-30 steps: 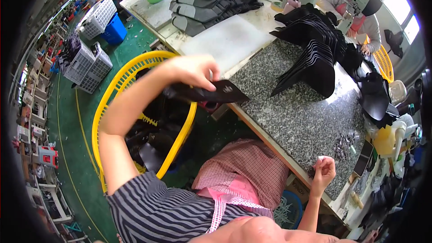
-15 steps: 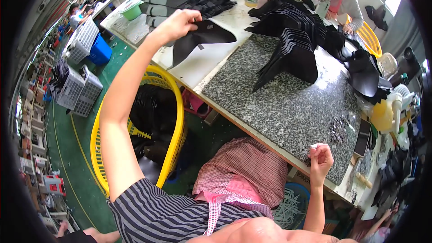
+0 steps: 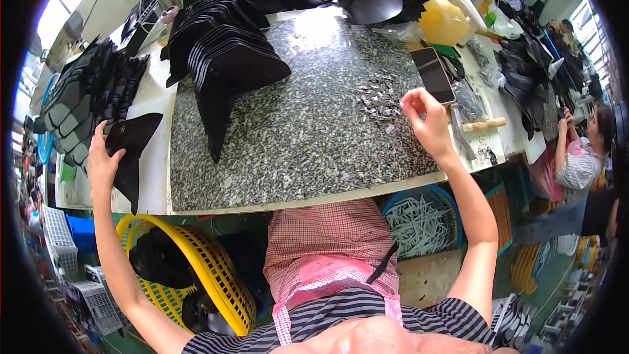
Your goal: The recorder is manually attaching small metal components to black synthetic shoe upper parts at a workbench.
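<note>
My left hand is at the left edge of a flat black V-shaped piece on the white part of the table. Its thumb and fingers are spread apart, the thumb touching the piece. My right hand is over the right edge of a scattered pile of small dark metal bits on the speckled stone slab. Its fingers are curled toward the thumb; whatever is between them is too small to make out. A fanned stack of black pieces lies on the slab's left half.
Right of the slab are a smartphone, a hammer and a yellow jug. Grey-backed pieces are stacked far left. Below the table stand a yellow basket and a blue basket of white strips. Another person is at right.
The view has swung right. My left hand has eased from a pinch on the lifted black piece, which now lies on the table. My right hand has moved from the slab's front edge to the metal bits.
</note>
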The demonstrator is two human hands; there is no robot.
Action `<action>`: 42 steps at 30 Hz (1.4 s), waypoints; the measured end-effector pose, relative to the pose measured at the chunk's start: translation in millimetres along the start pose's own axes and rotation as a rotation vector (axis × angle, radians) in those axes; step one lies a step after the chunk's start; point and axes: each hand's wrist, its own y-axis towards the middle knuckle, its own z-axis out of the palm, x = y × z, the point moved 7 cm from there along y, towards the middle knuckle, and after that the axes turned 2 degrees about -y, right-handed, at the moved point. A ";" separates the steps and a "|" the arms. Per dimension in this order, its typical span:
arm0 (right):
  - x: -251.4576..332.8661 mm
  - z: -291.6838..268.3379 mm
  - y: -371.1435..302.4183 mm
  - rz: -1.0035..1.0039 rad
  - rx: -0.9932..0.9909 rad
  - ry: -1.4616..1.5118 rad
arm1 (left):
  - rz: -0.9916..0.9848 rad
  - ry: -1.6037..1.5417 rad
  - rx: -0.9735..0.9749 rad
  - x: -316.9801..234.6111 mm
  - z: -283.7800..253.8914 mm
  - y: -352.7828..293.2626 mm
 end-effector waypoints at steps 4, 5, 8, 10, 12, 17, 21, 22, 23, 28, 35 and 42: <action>-20.5 7.2 35.5 -0.092 0.006 -0.081 | -0.082 0.207 -0.023 -42.2 -15.7 -9.3; -27.5 12.0 43.2 -0.090 0.013 -0.090 | -0.079 0.209 -0.022 -56.7 -15.1 -12.2; -32.2 26.6 58.8 -0.278 0.047 -0.209 | 0.048 0.292 -0.273 -90.8 -26.6 -17.9; -32.1 31.9 66.9 -0.225 0.106 -0.189 | 0.143 0.174 -0.346 -125.6 -39.5 -27.6; -44.8 31.8 69.9 -0.130 0.178 -0.197 | 0.297 -0.015 -0.409 -174.0 -37.6 -39.2; -47.5 15.9 71.3 -0.105 0.101 -0.146 | 0.552 -0.431 -0.414 -281.8 -14.9 -70.0; 2.6 27.3 63.5 -0.185 0.014 0.048 | 0.546 -0.782 -0.169 -331.7 -3.2 -87.7; 15.5 35.4 54.8 -0.172 0.042 0.131 | 0.529 -0.906 -0.135 -341.4 9.0 -91.4; 29.0 36.1 39.4 -0.160 0.083 0.213 | 0.427 -1.083 0.038 -353.4 23.3 -93.9; 69.8 54.8 -48.5 -0.048 0.229 0.505 | 0.161 -1.703 0.500 -385.5 64.7 -131.7; 77.0 69.8 -77.3 -0.001 0.250 0.758 | 0.128 -1.819 0.624 -381.9 72.7 -170.3; 83.4 87.8 -88.4 0.121 0.436 0.983 | 0.081 -1.925 0.746 -380.0 76.9 -190.1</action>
